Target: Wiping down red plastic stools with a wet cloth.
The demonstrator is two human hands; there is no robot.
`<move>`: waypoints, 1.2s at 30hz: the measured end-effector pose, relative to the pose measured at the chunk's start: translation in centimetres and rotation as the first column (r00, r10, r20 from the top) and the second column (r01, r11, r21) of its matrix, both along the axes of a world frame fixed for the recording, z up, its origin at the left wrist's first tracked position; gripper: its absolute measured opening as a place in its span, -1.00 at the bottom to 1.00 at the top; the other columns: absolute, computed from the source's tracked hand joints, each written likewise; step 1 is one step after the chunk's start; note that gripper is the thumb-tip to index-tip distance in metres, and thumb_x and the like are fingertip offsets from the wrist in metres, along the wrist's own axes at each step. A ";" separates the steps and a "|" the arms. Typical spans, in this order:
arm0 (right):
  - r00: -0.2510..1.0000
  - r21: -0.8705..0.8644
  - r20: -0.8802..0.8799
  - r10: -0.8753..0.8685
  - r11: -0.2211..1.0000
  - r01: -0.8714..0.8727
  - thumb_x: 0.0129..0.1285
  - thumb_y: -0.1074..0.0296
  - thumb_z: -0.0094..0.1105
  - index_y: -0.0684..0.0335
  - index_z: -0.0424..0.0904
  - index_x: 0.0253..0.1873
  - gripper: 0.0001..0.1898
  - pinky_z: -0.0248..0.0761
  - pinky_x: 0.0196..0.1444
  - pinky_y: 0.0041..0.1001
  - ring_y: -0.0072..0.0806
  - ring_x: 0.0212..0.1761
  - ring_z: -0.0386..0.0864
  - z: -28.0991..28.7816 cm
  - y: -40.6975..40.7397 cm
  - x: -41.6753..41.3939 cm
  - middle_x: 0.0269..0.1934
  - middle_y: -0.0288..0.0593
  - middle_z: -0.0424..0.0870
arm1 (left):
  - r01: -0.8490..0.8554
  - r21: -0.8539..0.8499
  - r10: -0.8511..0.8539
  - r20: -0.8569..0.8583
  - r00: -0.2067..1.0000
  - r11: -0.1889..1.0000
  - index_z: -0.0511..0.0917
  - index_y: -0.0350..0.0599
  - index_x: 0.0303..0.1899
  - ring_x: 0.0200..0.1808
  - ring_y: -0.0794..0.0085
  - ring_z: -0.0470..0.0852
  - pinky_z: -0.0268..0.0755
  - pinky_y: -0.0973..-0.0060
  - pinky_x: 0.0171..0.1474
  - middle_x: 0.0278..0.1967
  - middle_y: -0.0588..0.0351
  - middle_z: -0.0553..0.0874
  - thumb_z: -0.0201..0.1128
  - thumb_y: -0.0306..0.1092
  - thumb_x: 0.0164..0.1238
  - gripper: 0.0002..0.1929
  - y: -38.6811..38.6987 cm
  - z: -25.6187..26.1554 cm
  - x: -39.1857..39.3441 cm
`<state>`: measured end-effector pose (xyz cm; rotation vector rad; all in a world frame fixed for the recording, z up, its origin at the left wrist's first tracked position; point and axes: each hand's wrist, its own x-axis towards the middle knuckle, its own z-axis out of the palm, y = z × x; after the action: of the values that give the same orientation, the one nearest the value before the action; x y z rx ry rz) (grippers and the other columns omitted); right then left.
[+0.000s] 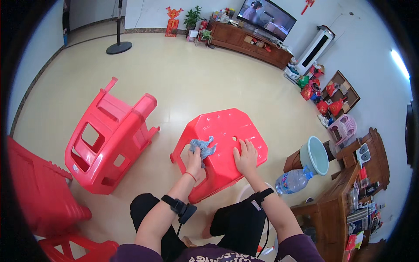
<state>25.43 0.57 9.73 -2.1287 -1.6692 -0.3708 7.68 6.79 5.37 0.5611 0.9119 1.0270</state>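
A red plastic stool (226,131) stands upright on the floor before me, its seat facing up with a small hole near the middle. My left hand (195,162) grips a crumpled blue-grey cloth (203,147) at the left edge of the seat. Flat on the right part of the seat rests my right hand (245,157), fingers spread, just below the hole. A second red plastic stool (114,137) lies tipped over on the floor to the left, legs pointing away from me.
Stacked red plastic stools (39,186) are at the far left, with another red stool (78,247) below. A large water bottle (293,181) and a light-blue basin (317,155) are at right, beside a wooden table (337,193). A TV cabinet (242,41) lines the far wall.
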 end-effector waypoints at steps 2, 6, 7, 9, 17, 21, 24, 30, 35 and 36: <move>1.000 0.005 0.008 -0.015 1.000 0.015 0.23 0.07 -0.02 0.26 0.37 0.15 -0.52 0.03 0.27 -0.13 -0.07 0.27 0.21 -0.1 -0.3 0.6 0.19 0.09 0.33 | -0.078 0.053 0.083 -0.099 0.992 0.996 0.19 -0.18 0.18 0.04 0.45 0.43 0.24 0.48 0.10 0.08 0.04 0.42 -0.12 -0.18 0.42 -0.59 -1.2 0.8 1.5; 0.999 -0.004 0.009 -0.037 0.999 0.037 0.24 0.07 -0.04 0.28 0.37 0.15 -0.51 0.01 0.28 -0.11 -0.05 0.28 0.20 0.2 -0.6 0.8 0.19 0.12 0.33 | -0.144 0.104 0.161 -0.189 0.969 0.984 0.10 -0.15 0.25 0.16 0.39 0.33 0.20 0.45 0.20 0.16 0.06 0.32 -0.18 -0.15 0.46 -0.56 -1.6 0.3 2.8; 0.999 -0.016 0.009 -0.043 0.999 0.044 0.24 0.07 -0.04 0.28 0.37 0.16 -0.51 0.00 0.28 -0.11 -0.05 0.28 0.20 0.3 -0.7 0.7 0.19 0.13 0.33 | -0.096 0.071 0.107 -0.164 0.981 0.993 0.04 -0.11 0.30 0.26 0.37 0.25 0.17 0.40 0.25 0.25 0.08 0.22 -0.23 -0.11 0.47 -0.52 -1.6 0.2 2.7; 1.000 -0.012 -0.013 -0.025 1.000 0.025 0.24 0.07 -0.05 0.29 0.37 0.16 -0.51 0.00 0.28 -0.10 -0.05 0.28 0.19 0.6 -0.3 -0.5 0.19 0.13 0.33 | -0.075 -0.010 0.072 -0.156 0.985 0.997 0.11 -0.09 0.26 0.20 0.34 0.34 0.26 0.33 0.19 0.20 0.09 0.30 -0.25 -0.09 0.48 -0.55 0.7 -3.9 2.0; 0.999 0.003 -0.012 -0.030 1.000 0.030 0.22 0.09 -0.02 0.29 0.38 0.16 -0.51 -0.03 0.29 -0.10 -0.04 0.29 0.18 0.6 -0.6 0.4 0.20 0.14 0.31 | 0.190 -0.272 -0.144 0.181 0.973 0.943 0.40 0.02 0.10 0.00 0.27 0.58 0.42 0.07 0.04 0.03 0.09 0.57 -0.36 0.11 0.43 -0.49 4.0 -1.9 1.6; 1.000 0.010 -0.029 -0.013 1.000 0.014 0.21 0.10 -0.01 0.29 0.39 0.15 -0.51 -0.03 0.29 -0.10 -0.05 0.29 0.18 0.6 -0.6 -0.2 0.20 0.14 0.31 | 0.334 -0.279 -0.136 0.549 0.825 0.900 0.46 0.06 0.05 -0.02 0.25 0.59 0.42 0.08 0.04 -0.03 0.10 0.61 -0.25 0.25 0.33 -0.44 6.8 -1.8 -0.7; 0.999 0.010 -0.027 -0.018 1.000 0.018 0.21 0.09 -0.01 0.28 0.39 0.15 -0.51 -0.03 0.29 -0.11 -0.05 0.29 0.18 0.6 -0.8 -0.2 0.20 0.14 0.31 | 0.360 -0.315 -0.183 0.474 0.861 0.878 0.49 -0.05 0.02 -0.02 0.22 0.59 0.40 0.09 0.07 -0.02 0.05 0.61 -0.20 0.27 0.29 -0.39 7.7 -0.8 -0.3; 1.000 0.016 -0.023 -0.013 1.000 0.013 0.20 0.08 -0.01 0.28 0.39 0.15 -0.50 -0.03 0.29 -0.11 -0.06 0.29 0.19 0.7 -0.7 -0.6 0.20 0.13 0.32 | 0.382 -0.411 -0.166 0.470 0.867 0.828 0.52 -0.12 0.00 -0.01 0.21 0.59 0.37 0.10 0.12 -0.01 0.02 0.61 -0.10 0.26 0.25 -0.38 9.4 -2.9 0.0; 0.999 0.011 -0.027 -0.041 0.999 0.042 0.21 0.07 -0.02 0.28 0.38 0.15 -0.50 -0.03 0.29 -0.11 -0.07 0.28 0.19 0.8 -0.9 -0.2 0.20 0.12 0.32 | 0.268 -0.388 -0.104 0.394 0.913 0.882 0.51 -0.12 0.01 0.03 0.21 0.56 0.34 0.10 0.15 0.04 0.01 0.57 -0.10 0.22 0.28 -0.41 9.2 -4.0 1.0; 0.999 0.009 -0.027 -0.038 0.999 0.039 0.21 0.07 -0.02 0.27 0.38 0.16 -0.50 -0.03 0.29 -0.11 -0.08 0.29 0.19 1.0 -0.8 -0.3 0.20 0.12 0.32 | 0.279 -0.342 -0.133 0.395 0.909 0.897 0.49 -0.11 0.03 0.05 0.22 0.55 0.33 0.09 0.15 0.06 0.01 0.56 -0.12 0.19 0.29 -0.43 9.3 -4.4 0.9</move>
<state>25.11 -0.20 10.69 -2.1523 -1.6106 -0.3588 8.61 16.08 0.96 0.1168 0.6816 0.6915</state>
